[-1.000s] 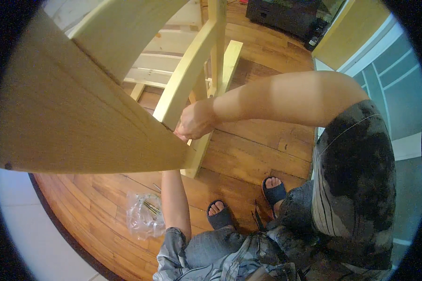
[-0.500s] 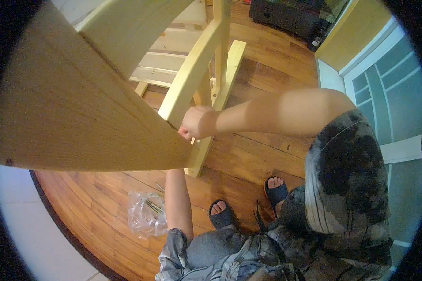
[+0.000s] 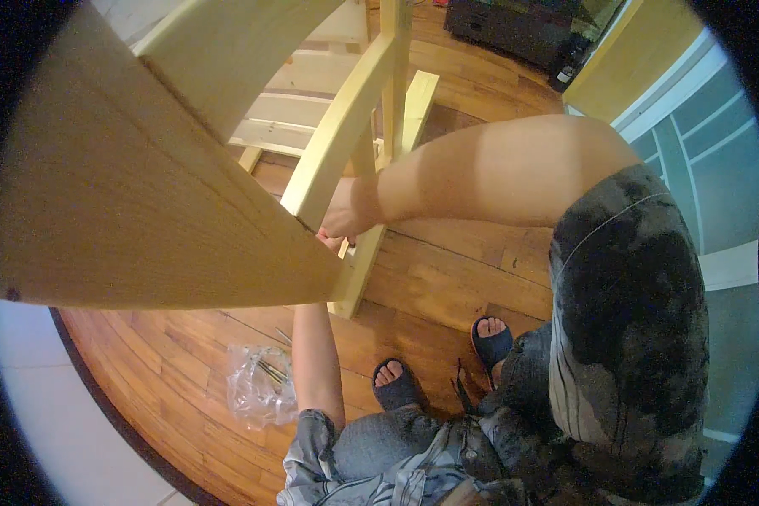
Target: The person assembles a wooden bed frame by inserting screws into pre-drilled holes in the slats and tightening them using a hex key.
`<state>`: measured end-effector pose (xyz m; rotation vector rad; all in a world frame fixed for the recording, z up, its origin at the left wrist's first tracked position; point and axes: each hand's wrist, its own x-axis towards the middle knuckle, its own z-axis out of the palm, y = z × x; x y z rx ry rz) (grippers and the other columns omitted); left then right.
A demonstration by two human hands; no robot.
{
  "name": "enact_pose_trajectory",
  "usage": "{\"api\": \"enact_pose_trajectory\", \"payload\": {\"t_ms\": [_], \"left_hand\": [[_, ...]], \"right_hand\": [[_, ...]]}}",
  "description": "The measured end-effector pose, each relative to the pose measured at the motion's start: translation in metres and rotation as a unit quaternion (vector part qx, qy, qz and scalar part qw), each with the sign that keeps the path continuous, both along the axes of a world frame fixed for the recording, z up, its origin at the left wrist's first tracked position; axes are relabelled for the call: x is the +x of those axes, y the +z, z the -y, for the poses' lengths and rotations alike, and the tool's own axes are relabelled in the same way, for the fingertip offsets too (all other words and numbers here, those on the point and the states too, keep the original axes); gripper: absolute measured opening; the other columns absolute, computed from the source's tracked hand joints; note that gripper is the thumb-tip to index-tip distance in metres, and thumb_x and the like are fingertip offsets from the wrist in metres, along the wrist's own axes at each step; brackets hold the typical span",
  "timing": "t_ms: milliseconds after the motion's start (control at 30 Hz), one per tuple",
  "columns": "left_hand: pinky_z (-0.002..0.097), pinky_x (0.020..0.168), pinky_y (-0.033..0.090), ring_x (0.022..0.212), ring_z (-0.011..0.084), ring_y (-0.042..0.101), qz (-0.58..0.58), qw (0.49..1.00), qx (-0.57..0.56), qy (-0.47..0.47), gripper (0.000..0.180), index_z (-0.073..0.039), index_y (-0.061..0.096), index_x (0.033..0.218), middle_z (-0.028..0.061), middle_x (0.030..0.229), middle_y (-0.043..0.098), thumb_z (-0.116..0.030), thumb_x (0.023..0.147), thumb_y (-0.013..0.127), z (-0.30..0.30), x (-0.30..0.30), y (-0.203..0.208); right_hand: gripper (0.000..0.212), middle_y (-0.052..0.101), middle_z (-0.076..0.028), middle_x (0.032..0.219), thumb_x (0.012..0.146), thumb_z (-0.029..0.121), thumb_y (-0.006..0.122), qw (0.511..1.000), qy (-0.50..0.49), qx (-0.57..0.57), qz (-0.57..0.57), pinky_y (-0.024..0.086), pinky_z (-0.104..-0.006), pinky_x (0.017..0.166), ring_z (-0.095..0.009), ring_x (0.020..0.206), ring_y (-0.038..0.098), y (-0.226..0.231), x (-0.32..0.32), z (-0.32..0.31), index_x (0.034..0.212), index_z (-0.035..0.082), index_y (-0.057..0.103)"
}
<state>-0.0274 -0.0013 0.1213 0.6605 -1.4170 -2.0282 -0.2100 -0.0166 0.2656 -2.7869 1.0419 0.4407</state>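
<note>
My right hand (image 3: 346,215) is closed beside the corner where a curved wooden rail (image 3: 337,126) meets a broad wooden board (image 3: 160,228). Its fingers are bunched low against the joint, partly covered by the wood. What they grip, if anything, I cannot make out. My left forearm (image 3: 318,358) rises from below and passes behind the board, which hides the left hand. Pale bare wood makes up the whole frame, with an upright post (image 3: 394,93) and a long floor beam (image 3: 358,274) under the joint.
A clear plastic bag (image 3: 257,388) holding long metal rods lies on the wooden floor (image 3: 447,278), left of my slippered feet. Pale slats (image 3: 291,110) stand behind the frame. At the right is a glass-panelled door (image 3: 717,152); a dark cabinet (image 3: 514,29) stands at the back.
My right forearm has lifted and its wrist has turned, with the hand tucked farther in behind the curved rail. The frame and the left forearm look almost unchanged.
</note>
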Motion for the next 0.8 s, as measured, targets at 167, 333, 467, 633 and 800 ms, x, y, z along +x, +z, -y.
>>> {"api": "enact_pose_trajectory", "payload": {"t_ms": [167,333,467,633,800], "left_hand": [[0.0248,0.067,0.040,0.075,0.0093,0.050,-0.015,1.000,0.001,0.002,0.013,-0.003,0.057,0.079,0.0006,0.081,0.057,-0.015,0.076,0.055,-0.005,-0.009,0.002],[0.0250,0.067,0.040,0.075,0.0094,0.050,-0.018,1.000,-0.005,0.015,0.013,-0.003,0.057,0.080,0.0007,0.081,0.057,-0.015,0.076,0.055,-0.006,-0.005,0.005],[0.0252,0.068,0.040,0.075,0.0096,0.050,-0.020,0.999,-0.002,0.027,0.014,-0.003,0.057,0.081,0.0008,0.082,0.057,-0.015,0.076,0.055,-0.007,0.000,0.003],[0.0254,0.068,0.040,0.076,0.0097,0.050,-0.018,0.999,0.000,0.043,0.015,-0.003,0.057,0.082,0.0010,0.083,0.056,-0.016,0.076,0.055,-0.002,0.004,0.006],[0.0255,0.068,0.040,0.076,0.0099,0.050,-0.007,0.998,0.004,0.054,0.015,-0.003,0.056,0.082,0.0011,0.083,0.056,-0.016,0.076,0.055,0.002,0.008,0.007]], "right_hand": [[0.006,0.058,-0.002,0.074,0.064,0.012,0.053,0.979,-0.157,-0.127,-0.025,0.044,-0.0313,0.052,-0.019,0.069,0.056,-0.006,0.010,-0.024,0.067,0.008,0.057],[0.007,0.059,-0.005,0.072,0.067,0.018,0.052,0.975,-0.217,0.000,-0.035,0.045,-0.0325,0.055,-0.022,0.070,0.057,0.023,0.013,-0.029,0.072,0.016,0.058],[0.009,0.059,-0.005,0.071,0.070,0.017,0.049,0.974,-0.225,0.000,0.010,0.044,-0.0318,0.057,-0.022,0.070,0.057,0.027,0.009,-0.036,0.073,0.019,0.057],[0.013,0.059,-0.005,0.073,0.070,0.017,0.049,0.989,-0.128,-0.037,-0.064,0.044,-0.0315,0.057,-0.021,0.071,0.057,0.024,0.006,-0.033,0.080,0.018,0.056],[0.013,0.057,-0.002,0.067,0.068,0.016,0.048,0.987,-0.157,-0.018,0.006,0.044,-0.0305,0.054,-0.020,0.066,0.056,0.014,0.001,-0.031,0.079,0.019,0.055]]}}
